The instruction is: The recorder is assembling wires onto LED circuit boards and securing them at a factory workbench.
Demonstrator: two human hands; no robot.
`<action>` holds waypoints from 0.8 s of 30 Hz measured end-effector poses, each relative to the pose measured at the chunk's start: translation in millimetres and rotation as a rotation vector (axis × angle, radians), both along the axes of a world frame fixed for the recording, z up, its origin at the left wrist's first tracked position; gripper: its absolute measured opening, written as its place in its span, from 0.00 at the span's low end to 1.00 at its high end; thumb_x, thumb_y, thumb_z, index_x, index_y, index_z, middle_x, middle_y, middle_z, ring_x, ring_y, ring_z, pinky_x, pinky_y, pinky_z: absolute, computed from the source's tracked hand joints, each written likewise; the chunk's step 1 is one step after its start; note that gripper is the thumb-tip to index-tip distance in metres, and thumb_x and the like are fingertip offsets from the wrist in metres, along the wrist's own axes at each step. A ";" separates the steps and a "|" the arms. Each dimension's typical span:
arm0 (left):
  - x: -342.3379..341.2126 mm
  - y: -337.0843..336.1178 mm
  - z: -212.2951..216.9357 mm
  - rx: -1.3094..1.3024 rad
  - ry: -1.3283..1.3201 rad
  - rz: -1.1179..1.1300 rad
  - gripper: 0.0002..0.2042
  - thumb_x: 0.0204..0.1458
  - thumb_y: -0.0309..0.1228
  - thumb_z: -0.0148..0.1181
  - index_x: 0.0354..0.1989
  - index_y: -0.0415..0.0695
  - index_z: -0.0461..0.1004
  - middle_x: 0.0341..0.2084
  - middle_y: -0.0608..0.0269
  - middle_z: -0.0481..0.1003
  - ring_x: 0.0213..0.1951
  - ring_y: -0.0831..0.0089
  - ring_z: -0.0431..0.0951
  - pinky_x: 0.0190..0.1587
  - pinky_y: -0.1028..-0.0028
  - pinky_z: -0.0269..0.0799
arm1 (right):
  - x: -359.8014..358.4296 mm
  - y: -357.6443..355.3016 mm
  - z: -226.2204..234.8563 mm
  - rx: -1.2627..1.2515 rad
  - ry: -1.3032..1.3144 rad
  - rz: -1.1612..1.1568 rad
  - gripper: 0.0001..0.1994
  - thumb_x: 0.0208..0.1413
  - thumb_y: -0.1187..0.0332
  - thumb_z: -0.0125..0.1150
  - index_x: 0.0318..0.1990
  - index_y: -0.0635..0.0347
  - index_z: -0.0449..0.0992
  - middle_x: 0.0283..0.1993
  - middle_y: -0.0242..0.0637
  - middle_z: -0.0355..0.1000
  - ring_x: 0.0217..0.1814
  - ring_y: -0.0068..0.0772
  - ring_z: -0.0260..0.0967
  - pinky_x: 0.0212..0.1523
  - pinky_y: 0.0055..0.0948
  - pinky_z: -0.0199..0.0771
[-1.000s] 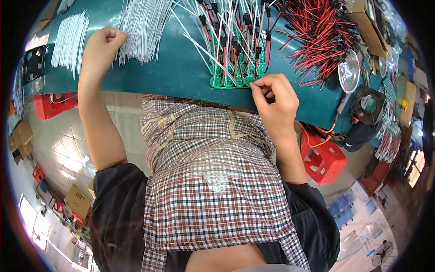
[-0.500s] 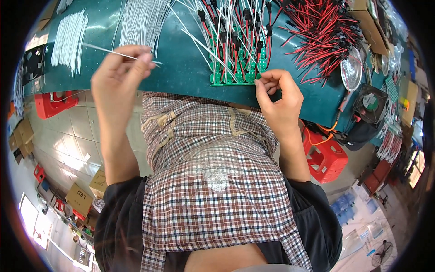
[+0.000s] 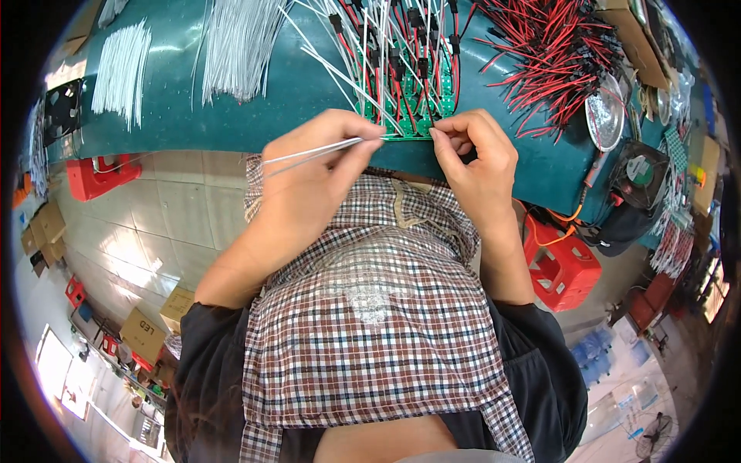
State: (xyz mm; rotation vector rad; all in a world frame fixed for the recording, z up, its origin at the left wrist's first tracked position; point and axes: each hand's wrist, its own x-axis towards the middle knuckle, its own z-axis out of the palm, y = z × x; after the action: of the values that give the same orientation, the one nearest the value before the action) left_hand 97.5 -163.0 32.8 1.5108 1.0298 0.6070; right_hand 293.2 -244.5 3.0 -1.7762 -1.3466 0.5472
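My left hand (image 3: 316, 158) is closed in a pinch on thin white wires (image 3: 309, 153), whose tails stick out to the left past the fingers. Its fingertips are at the near edge of a green circuit board (image 3: 421, 133). From the board rise red and black wires with black connectors (image 3: 415, 69), mixed with white wires. At the board's near right corner my right hand (image 3: 478, 154) has thumb and forefinger pressed together. A thin dark strand runs to those fingertips, but what they grip is too small to tell.
Bundles of white wires (image 3: 243, 54) and shorter white wires (image 3: 121, 73) lie on the green table (image 3: 177, 116). On the right are a heap of red and black leads (image 3: 548, 54), a metal dish (image 3: 604, 116), an orange-corded tool (image 3: 594, 171) and a small fan (image 3: 639, 171). Red stools (image 3: 559, 266) stand below.
My left hand has come right and nearer, from beside the white wire bundles to the circuit board, carrying the white wires. The right hand has stayed at the board's near right corner.
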 end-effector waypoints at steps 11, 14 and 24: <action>34.0 -8.1 -21.2 0.532 0.204 -0.130 0.09 0.43 0.22 0.69 0.31 0.48 0.76 0.28 0.68 0.78 0.27 0.68 0.79 0.29 0.71 0.74 | 60.3 -9.5 10.8 -0.084 -0.221 -0.498 0.10 0.51 0.73 0.72 0.40 0.65 0.79 0.32 0.37 0.76 0.25 0.26 0.72 0.28 0.27 0.72; 37.1 -8.4 -22.2 0.602 0.243 -0.122 0.09 0.42 0.22 0.68 0.31 0.49 0.75 0.28 0.68 0.77 0.27 0.68 0.79 0.28 0.70 0.74 | 72.9 -11.6 9.0 -0.303 -0.374 -0.565 0.16 0.49 0.64 0.75 0.41 0.63 0.79 0.32 0.36 0.74 0.24 0.28 0.70 0.32 0.30 0.73; 36.0 -7.7 -17.7 0.603 0.258 -0.162 0.09 0.43 0.21 0.66 0.32 0.47 0.74 0.27 0.65 0.76 0.28 0.65 0.78 0.29 0.68 0.73 | 75.2 -10.2 0.1 -0.272 -0.273 -0.557 0.14 0.50 0.63 0.75 0.38 0.62 0.80 0.30 0.34 0.72 0.24 0.27 0.68 0.32 0.31 0.72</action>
State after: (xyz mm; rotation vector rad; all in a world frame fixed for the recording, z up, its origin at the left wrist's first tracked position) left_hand 133.6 -170.7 15.1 2.2257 0.9460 0.6520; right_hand 368.4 -254.7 3.2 -2.3998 -0.9060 0.1864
